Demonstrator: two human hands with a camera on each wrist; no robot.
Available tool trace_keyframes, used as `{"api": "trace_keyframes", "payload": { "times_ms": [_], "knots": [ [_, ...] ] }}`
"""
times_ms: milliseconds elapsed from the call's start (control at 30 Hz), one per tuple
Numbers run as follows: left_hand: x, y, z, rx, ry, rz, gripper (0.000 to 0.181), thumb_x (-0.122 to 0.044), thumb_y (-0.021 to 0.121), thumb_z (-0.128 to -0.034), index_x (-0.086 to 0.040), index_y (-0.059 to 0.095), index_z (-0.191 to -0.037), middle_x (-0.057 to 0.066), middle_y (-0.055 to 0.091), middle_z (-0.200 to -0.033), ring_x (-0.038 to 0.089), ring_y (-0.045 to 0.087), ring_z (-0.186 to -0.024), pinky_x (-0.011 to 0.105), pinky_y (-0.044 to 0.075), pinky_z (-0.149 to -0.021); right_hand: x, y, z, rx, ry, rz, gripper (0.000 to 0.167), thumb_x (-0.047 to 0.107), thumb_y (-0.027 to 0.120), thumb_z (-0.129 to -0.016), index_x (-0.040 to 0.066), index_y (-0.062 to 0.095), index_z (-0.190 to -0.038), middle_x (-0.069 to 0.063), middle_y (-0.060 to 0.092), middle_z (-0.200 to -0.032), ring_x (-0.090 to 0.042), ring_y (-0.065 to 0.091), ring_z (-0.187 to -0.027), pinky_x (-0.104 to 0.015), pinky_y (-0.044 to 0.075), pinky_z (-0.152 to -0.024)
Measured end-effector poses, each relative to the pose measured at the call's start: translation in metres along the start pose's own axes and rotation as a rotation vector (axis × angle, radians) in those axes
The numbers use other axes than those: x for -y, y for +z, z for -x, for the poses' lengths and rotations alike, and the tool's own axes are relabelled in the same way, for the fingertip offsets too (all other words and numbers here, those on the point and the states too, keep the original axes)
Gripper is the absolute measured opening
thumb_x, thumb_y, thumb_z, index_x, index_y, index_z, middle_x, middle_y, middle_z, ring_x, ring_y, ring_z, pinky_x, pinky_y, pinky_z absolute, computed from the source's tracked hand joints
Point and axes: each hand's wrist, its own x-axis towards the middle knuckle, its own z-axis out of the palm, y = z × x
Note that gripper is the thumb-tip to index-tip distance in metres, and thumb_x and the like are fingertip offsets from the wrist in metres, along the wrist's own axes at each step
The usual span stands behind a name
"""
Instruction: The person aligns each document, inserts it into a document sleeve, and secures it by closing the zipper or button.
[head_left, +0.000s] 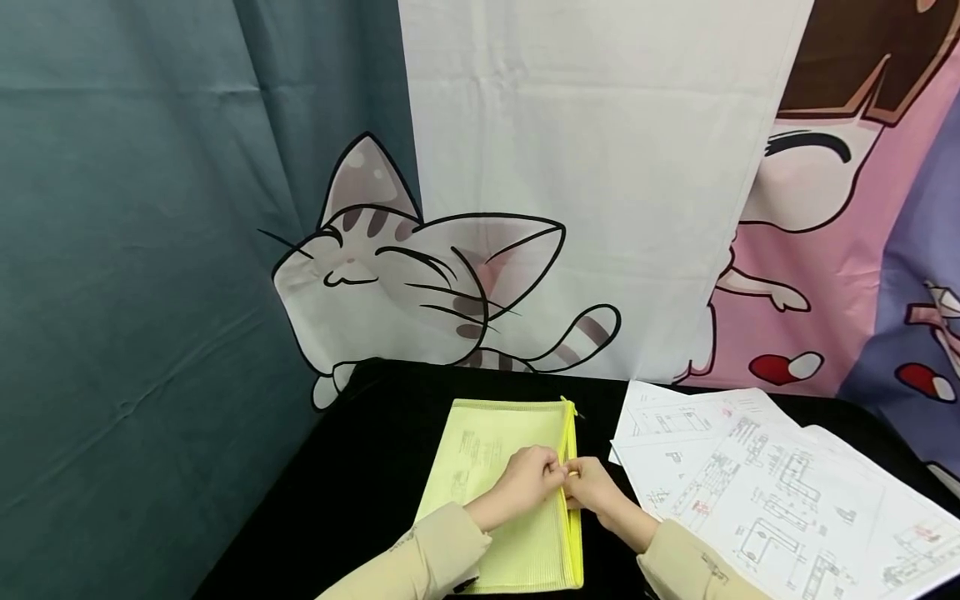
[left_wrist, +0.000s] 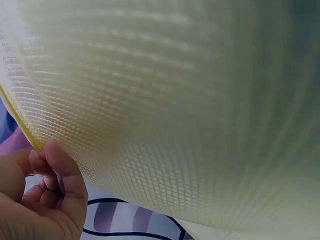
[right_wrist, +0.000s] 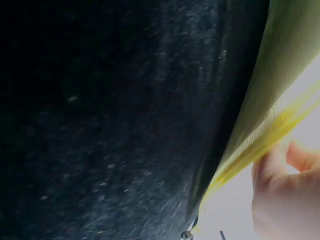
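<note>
A yellow mesh zipper pouch (head_left: 517, 546) lies on the black cloth, its zippered edge toward the right. My left hand (head_left: 528, 483) reaches across the pouch and pinches the left side of that edge between thumb and fingers; the left wrist view shows the same hand (left_wrist: 47, 192) at the yellow trim. Close beside it, my right hand (head_left: 596, 492) pinches the other side of the edge. In the right wrist view the yellow zipper strip (right_wrist: 250, 152) runs up to the right hand's fingers. The mouth looks parted below the hands. Faint printing shows on the pouch's upper part.
Several loose sheets of technical drawings (head_left: 780, 492) lie overlapping to the right, next to the right sleeve. A black cloth (head_left: 322, 517) covers the table. Behind it hang a teal curtain (head_left: 150, 250) and a white backdrop with a cartoon cat (head_left: 390, 308).
</note>
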Motion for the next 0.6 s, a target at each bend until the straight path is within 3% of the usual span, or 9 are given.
{"api": "trace_keyframes", "payload": {
  "times_ms": [167, 333, 467, 600],
  "knots": [
    [0.008, 0.001, 0.0, -0.032, -0.031, -0.062, 0.032, -0.002, 0.06, -0.0819, -0.011, 0.045, -0.055, -0.011, 0.035, -0.051, -0.001, 0.03, -0.043, 0.011, 0.024, -0.041, -0.002, -0.018, 0.005, 0.06, 0.016, -0.135, 0.025, -0.006, 0.053, -0.085, -0.024, 0.051, -0.102, -0.002, 0.063, -0.068, -0.008, 0.063, -0.061, -0.021, 0.057, -0.06],
    [0.019, -0.003, -0.003, -0.015, -0.1, -0.077, 0.042, -0.002, 0.057, -0.084, -0.015, 0.037, -0.05, -0.011, 0.033, -0.044, 0.001, 0.03, -0.039, 0.011, 0.024, -0.04, -0.007, -0.051, 0.01, 0.076, 0.026, -0.243, 0.031, -0.007, 0.05, -0.089, -0.029, 0.043, -0.11, -0.004, 0.066, -0.073, -0.008, 0.067, -0.066, -0.021, 0.057, -0.065],
    [0.023, -0.004, -0.004, 0.082, -0.142, -0.063, 0.046, -0.005, 0.056, -0.0894, -0.014, 0.037, -0.049, -0.009, 0.034, -0.039, 0.003, 0.033, -0.035, 0.012, 0.029, -0.041, -0.014, -0.083, 0.015, 0.074, 0.063, -0.359, 0.022, -0.007, 0.048, -0.091, -0.022, 0.051, -0.108, -0.002, 0.068, -0.075, -0.008, 0.068, -0.07, -0.019, 0.057, -0.068],
    [0.02, 0.0, -0.002, 0.18, -0.106, -0.178, 0.049, -0.012, 0.06, -0.0899, -0.015, 0.036, -0.047, -0.011, 0.029, -0.038, 0.002, 0.029, -0.034, 0.012, 0.03, -0.042, -0.019, -0.115, 0.023, 0.042, 0.102, -0.465, 0.016, -0.007, 0.046, -0.092, -0.008, 0.061, -0.098, -0.002, 0.069, -0.076, -0.008, 0.068, -0.074, -0.019, 0.056, -0.072]
  ]
}}
